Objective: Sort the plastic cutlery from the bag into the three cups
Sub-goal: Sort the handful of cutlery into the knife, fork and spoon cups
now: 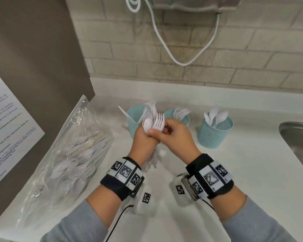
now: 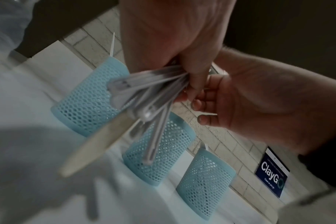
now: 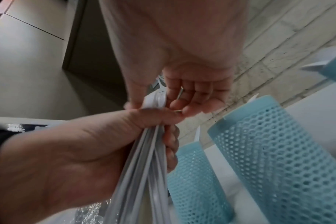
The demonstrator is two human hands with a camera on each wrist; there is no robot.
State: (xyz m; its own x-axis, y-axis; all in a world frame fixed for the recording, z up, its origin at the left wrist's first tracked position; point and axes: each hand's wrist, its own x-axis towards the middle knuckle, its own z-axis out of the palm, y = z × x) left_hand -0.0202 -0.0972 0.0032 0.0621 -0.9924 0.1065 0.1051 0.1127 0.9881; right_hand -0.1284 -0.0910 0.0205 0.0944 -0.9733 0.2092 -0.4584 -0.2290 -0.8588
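My left hand [image 1: 143, 138] grips a bundle of white plastic cutlery [image 1: 153, 119] upright by its handles, with forks and a spoon fanned out above the fist. My right hand [image 1: 175, 135] meets it from the right and pinches a fork [image 1: 159, 121] at the front of the bundle. Three teal mesh cups stand behind: the left cup [image 1: 134, 117] holds knives, the middle cup [image 1: 184, 119] forks, the right cup [image 1: 215, 135] spoons. The clear bag [image 1: 73, 151] with more cutlery lies at the left. The left wrist view shows the handles [image 2: 144, 94] splayed below my fist.
A steel sink [image 1: 297, 137] opens at the counter's right edge. A dark cabinet side with a printed notice [image 1: 7, 119] borders the bag on the left. A white cable [image 1: 173, 49] hangs on the brick wall. A small white bit [image 1: 162, 152] lies on the counter under my hands.
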